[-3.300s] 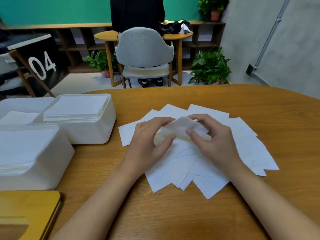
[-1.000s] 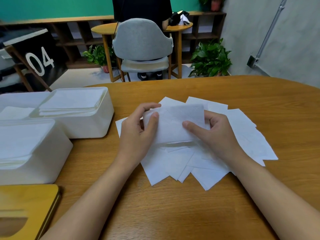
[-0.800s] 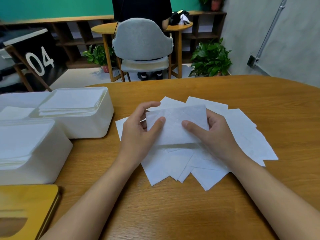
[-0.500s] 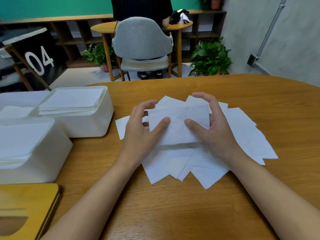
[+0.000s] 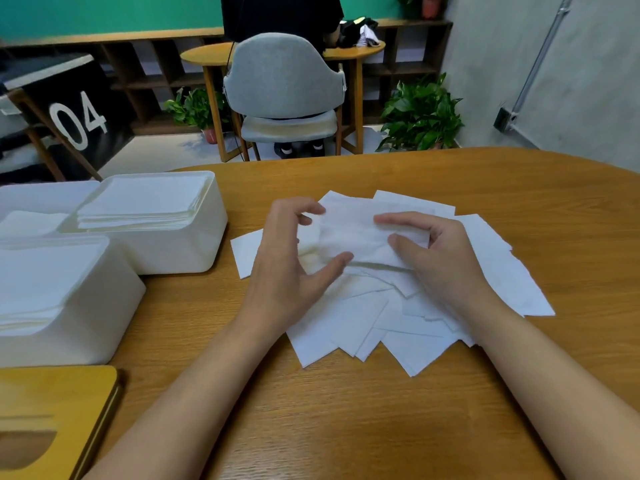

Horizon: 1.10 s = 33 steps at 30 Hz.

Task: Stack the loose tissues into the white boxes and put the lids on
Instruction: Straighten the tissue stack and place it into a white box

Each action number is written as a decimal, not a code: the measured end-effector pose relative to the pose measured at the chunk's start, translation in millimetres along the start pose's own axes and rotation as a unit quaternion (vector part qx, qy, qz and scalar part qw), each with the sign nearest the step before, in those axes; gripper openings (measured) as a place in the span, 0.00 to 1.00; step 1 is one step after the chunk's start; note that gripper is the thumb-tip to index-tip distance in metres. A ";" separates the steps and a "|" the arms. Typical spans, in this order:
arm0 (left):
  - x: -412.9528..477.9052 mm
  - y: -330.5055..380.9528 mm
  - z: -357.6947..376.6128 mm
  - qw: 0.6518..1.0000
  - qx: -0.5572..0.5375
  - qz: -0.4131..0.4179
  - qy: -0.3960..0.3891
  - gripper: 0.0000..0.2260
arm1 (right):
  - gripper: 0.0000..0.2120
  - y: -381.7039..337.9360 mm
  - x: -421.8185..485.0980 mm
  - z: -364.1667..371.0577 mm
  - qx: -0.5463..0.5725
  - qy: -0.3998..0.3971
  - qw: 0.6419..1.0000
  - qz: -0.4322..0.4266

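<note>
Fingers (image 5: pixel 405 220) of the right hand (image 5: pixel 446 268) pinch one tissue (image 5: pixel 353 237) above the loose pile (image 5: pixel 346 325) on the counter (image 5: pixel 346 427), left hand (image 5: pixel 284 271) half-curled at its edge, grip unclear; flattening seems underway, likely then a level carry to the white box (image 5: pixel 180 251).

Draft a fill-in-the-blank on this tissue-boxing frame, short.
1. The rightmost white plastic box stands ____ of the loose white paper tissues.
2. It is ____ on top, a tissue stack inside.
3. The flat slotted wooden lid is ____.
4. The right hand grips a lifted tissue by its ____ end.
Missing: left; open; yellow; right.
</note>
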<state>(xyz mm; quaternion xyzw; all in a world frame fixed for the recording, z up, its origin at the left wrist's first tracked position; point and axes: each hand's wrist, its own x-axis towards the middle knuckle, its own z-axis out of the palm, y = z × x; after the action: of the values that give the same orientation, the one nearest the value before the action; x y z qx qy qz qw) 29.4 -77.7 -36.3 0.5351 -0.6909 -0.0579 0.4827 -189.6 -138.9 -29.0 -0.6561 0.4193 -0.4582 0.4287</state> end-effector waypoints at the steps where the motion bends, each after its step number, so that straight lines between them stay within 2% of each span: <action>1: -0.2 -1.2 -0.7 0.999 0.015 0.030 -0.032 0.22 | 0.17 2.5 2.0 -1.9 -0.009 0.012 1.000 0.004; 4: -3.8 -7.7 1.7 0.984 0.038 0.058 -0.165 0.18 | 0.17 5.0 3.8 -3.0 -0.022 0.023 0.999 0.012; 7: -6.1 -11.5 5.6 0.977 0.064 0.056 -0.196 0.15 | 0.18 3.8 2.7 -0.2 -0.035 0.024 0.999 0.012; 14: -7.9 -10.8 12.1 0.977 0.100 0.116 -0.151 0.05 | 0.19 3.2 2.3 1.2 -0.048 0.025 0.999 0.000; 18: -5.1 -7.3 8.9 0.981 0.088 0.140 -0.103 0.05 | 0.20 3.9 2.3 0.7 -0.044 0.025 0.999 -0.002; 21: -4.7 2.8 4.5 0.992 0.034 0.109 -0.044 0.05 | 0.18 2.8 1.7 -0.5 -0.034 0.019 0.999 -0.007; 24: -2.9 9.4 0.6 0.998 -0.037 0.042 0.003 0.02 | 0.10 -6.2 -1.4 1.3 0.001 -0.005 1.000 -0.020; 26: -1.9 11.0 -1.4 0.998 -0.058 0.028 0.023 0.02 | 0.12 -9.5 -4.7 1.6 0.009 -0.020 0.999 -0.038; 29: -0.9 10.9 -3.2 0.996 -0.081 0.014 0.039 0.04 | 0.18 -9.9 -9.6 2.7 -0.035 -0.066 0.995 -0.073; 31: -0.9 10.4 -3.5 0.994 -0.105 -0.007 0.033 0.05 | 0.16 -5.8 -11.8 7.1 -0.050 -0.073 0.992 -0.094; 33: -0.8 10.5 -3.4 0.993 -0.113 -0.017 0.022 0.06 | 0.11 -2.5 -11.2 11.6 -0.067 -0.039 0.991 -0.110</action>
<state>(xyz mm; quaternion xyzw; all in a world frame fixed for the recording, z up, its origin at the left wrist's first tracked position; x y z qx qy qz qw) 24.6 -71.1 -28.6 0.4899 -0.6602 -0.1319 0.5538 -180.6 -125.6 -31.9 -0.7431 0.3572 -0.4474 0.3464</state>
